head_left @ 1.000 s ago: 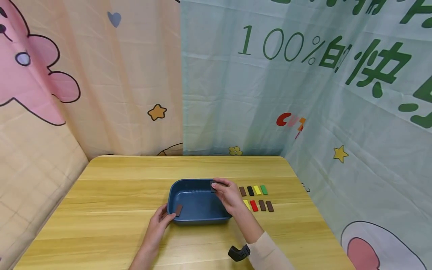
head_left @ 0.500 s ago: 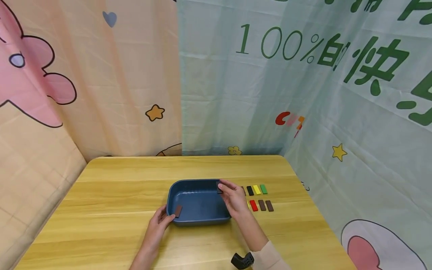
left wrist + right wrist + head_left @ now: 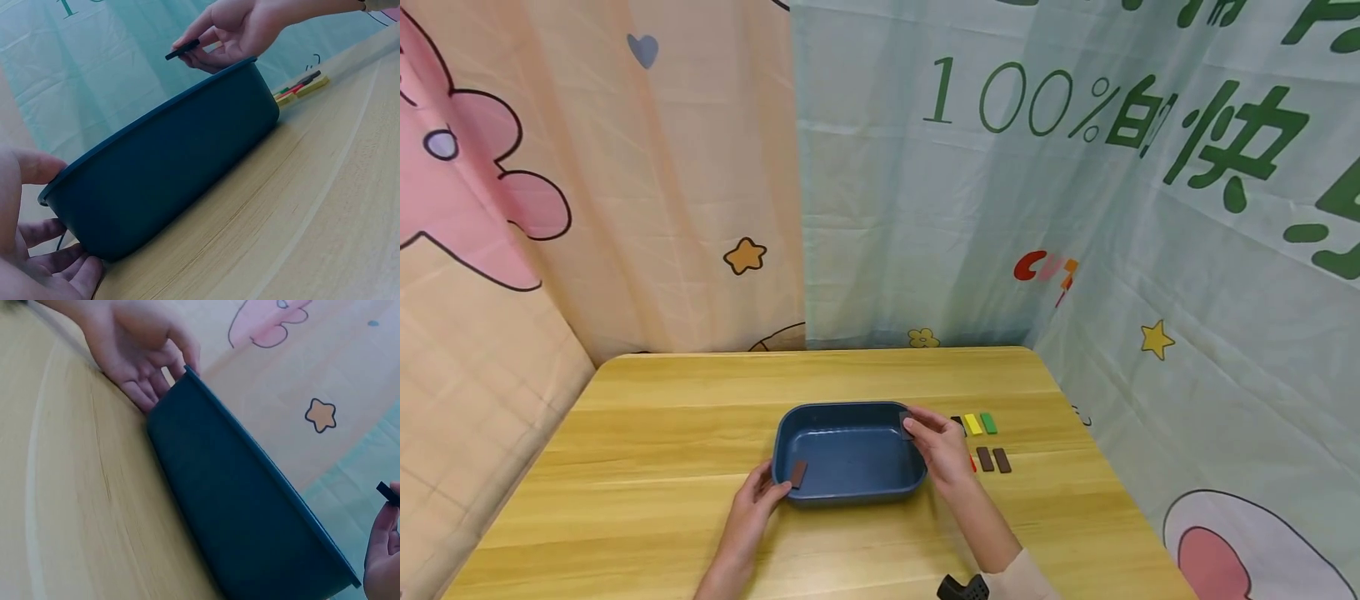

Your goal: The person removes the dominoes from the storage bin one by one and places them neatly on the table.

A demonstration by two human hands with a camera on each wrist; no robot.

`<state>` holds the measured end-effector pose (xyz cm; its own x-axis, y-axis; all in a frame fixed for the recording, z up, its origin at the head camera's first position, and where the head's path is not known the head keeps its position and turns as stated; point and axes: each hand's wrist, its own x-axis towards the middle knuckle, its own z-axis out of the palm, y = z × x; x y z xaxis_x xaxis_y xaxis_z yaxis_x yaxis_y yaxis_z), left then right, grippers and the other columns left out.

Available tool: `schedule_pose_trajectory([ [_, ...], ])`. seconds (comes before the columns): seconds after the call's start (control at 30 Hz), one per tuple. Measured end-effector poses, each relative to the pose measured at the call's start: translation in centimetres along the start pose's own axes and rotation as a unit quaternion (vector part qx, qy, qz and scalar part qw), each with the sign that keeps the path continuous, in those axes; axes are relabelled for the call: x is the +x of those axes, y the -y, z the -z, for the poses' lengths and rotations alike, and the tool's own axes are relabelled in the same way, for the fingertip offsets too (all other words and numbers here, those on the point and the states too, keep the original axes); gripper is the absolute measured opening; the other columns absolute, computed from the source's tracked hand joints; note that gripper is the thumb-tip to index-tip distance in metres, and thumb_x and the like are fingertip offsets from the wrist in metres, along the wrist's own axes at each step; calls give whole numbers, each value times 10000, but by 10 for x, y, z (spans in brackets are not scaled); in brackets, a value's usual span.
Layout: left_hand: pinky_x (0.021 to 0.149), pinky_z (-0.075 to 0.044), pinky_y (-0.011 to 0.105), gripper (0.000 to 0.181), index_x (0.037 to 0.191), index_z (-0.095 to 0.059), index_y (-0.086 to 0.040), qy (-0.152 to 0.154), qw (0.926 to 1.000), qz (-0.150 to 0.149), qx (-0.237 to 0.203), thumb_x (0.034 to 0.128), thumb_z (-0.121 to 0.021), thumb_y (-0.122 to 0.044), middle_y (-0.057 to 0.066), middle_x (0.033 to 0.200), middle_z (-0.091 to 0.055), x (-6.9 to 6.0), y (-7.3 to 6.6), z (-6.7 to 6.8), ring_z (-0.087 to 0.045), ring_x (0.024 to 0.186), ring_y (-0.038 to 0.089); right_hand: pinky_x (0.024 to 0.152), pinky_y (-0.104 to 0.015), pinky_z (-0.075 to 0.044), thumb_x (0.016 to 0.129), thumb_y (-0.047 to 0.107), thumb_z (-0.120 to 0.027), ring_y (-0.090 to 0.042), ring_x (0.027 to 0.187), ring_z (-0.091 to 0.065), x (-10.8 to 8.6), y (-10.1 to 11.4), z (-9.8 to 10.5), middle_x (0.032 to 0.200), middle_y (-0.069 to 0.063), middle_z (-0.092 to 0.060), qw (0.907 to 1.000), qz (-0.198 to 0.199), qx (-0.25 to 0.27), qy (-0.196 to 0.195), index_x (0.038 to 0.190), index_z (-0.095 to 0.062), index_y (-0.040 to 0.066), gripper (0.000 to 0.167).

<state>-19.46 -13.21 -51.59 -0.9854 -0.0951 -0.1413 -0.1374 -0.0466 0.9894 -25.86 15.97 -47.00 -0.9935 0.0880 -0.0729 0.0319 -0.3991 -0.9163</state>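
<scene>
A deep blue tray (image 3: 857,457) stands on the wooden table. My left hand (image 3: 752,504) grips its near left corner; in the left wrist view the thumb lies on the rim and the fingers are against the outer wall. Inside the tray, close to that thumb, lies a flat brown block (image 3: 800,474). Between thumb and fingers my right hand (image 3: 946,450) pinches a dark brown block (image 3: 906,426) at the far right corner of the tray. In the left wrist view this dark block (image 3: 182,49) is held above the rim, touching nothing but the hand.
To the right of the tray lie several small blocks in two rows, partly hidden by the right hand: yellow (image 3: 973,424), green (image 3: 988,423), a sliver of red (image 3: 973,463) and brown (image 3: 1002,460). Printed curtains (image 3: 917,208) enclose the table's back and sides.
My right hand has moved to the right with the dark brown block, from over the tray's far side to its right corner, covering more of the loose blocks. My left hand keeps its grip.
</scene>
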Motion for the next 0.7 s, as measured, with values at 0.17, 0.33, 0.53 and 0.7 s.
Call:
schedule_pose_trajectory([
  [0.17, 918, -441, 134, 572, 1508, -377, 110, -16, 10000, -46, 1, 1039, -607, -121, 341, 1503, -420, 0, 1, 0, -445, 1369, 420, 847, -265, -583, 940, -73, -692, -141, 906, -698, -5, -1, 12, 1079, -90, -665, 10000, -14, 13, 13, 1222, -691, -102, 284],
  [0.33, 902, -444, 119, 588, 1527, -363, 95, -37, 10000, 60, -6, 1039, -609, -122, 327, 1516, -414, -3, 2, -1, -438, 1374, 399, 848, -260, -582, 936, -70, -701, -148, 916, -702, -13, -4, 27, 1093, -103, -663, 9998, -80, -27, -193, 1178, -727, -63, 244],
  [0.53, 892, -433, 100, 600, 1529, -354, 99, -41, 10000, 64, -12, 1038, -614, -127, 331, 1516, -408, -3, 1, -2, -435, 1373, 396, 847, -244, -576, 936, -34, -723, -136, 923, -693, -17, -4, 45, 1152, -124, -667, 9990, -55, -166, -418, 1207, -714, -60, 273],
  [0.7, 890, -429, 97, 583, 1527, -359, 92, 13, 10000, 67, -26, 1044, -601, -127, 322, 1524, -406, -1, 1, -2, -431, 1381, 394, 753, -214, -556, 944, -13, -723, -113, 859, -656, -18, -4, 57, 1046, -57, -698, 9978, -95, -430, -489, 1226, -708, -55, 285],
])
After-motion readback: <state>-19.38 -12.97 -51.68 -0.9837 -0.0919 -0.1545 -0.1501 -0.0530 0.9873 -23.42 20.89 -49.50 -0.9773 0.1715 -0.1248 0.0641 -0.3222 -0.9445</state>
